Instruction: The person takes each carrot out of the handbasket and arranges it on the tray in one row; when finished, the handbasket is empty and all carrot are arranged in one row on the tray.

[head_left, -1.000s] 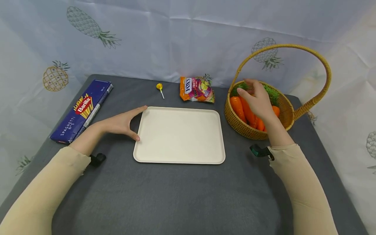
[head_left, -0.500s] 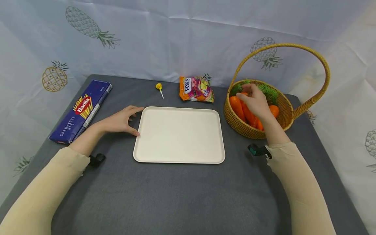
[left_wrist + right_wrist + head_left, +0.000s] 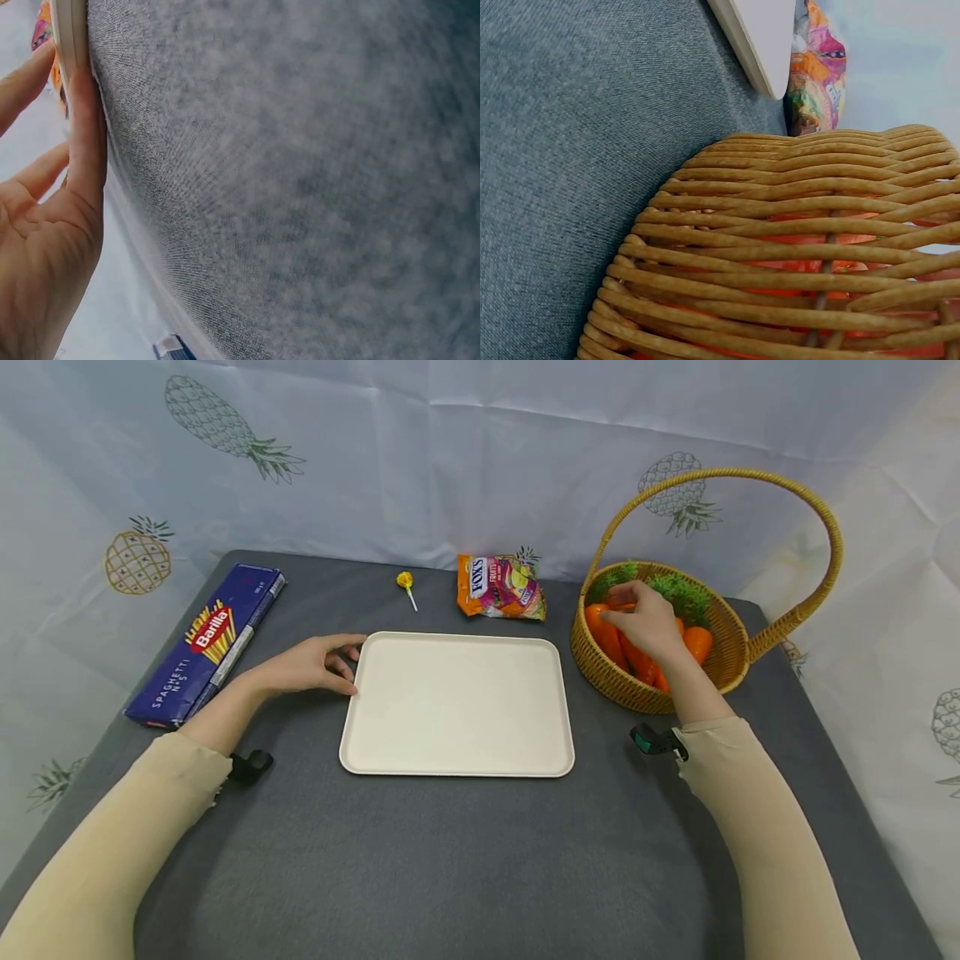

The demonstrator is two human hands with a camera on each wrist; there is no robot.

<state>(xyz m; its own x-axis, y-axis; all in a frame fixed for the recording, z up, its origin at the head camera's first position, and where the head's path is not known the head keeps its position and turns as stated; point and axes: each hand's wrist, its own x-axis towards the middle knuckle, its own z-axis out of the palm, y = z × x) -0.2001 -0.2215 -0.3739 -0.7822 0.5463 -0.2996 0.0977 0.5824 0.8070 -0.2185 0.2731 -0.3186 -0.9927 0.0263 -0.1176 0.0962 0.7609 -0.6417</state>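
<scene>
The wicker basket (image 3: 611, 683) stands on the right side of the dark tabletop (image 3: 450, 860), its tall handle (image 3: 750, 474) arching up over the opening and out to the right. Inside lie several orange carrots (image 3: 606, 639), heaped mostly toward the left and front, with leafy greens (image 3: 678, 597) along the back wall; through the gaps in the weave the right wrist view catches more orange. The right hand (image 3: 648, 622) reaches over the rim into the basket, thumb and fingers bent at the carrots on the left, but whether it grips one cannot be told. The left hand (image 3: 303, 664) lies loosely spread at the left edge of the cream tray (image 3: 457, 704), thumb and fingertips touching that edge without being wrapped round it. The tray sits flat, a low rim around it, just left of the basket and apart from it. Behind the tray are a candy bag (image 3: 501, 587) and a lollipop (image 3: 406, 580); a blue spaghetti box (image 3: 206, 639) lies slantwise at the far left. The contents of bag and box are hidden.
</scene>
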